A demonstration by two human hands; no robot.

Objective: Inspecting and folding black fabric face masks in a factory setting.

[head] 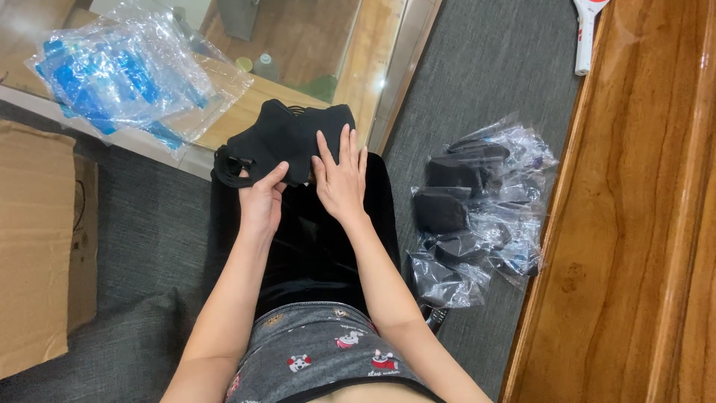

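Observation:
A stack of black face masks [287, 134] rests on my lap, over black trousers. My left hand [261, 198] pinches the stack's near left edge, by the ear loops. Flat against the right side of the stack lies my right hand [341, 175], fingers together and pointing away from me. Both forearms reach forward from the bottom of the view.
A pile of clear bags holding black masks [473, 213] lies on the grey carpet to my right. Clear bags with blue print [127, 75] sit on a glass-topped low table [313, 45] ahead. A cardboard box [37, 239] stands left, a wooden bench [634, 224] right.

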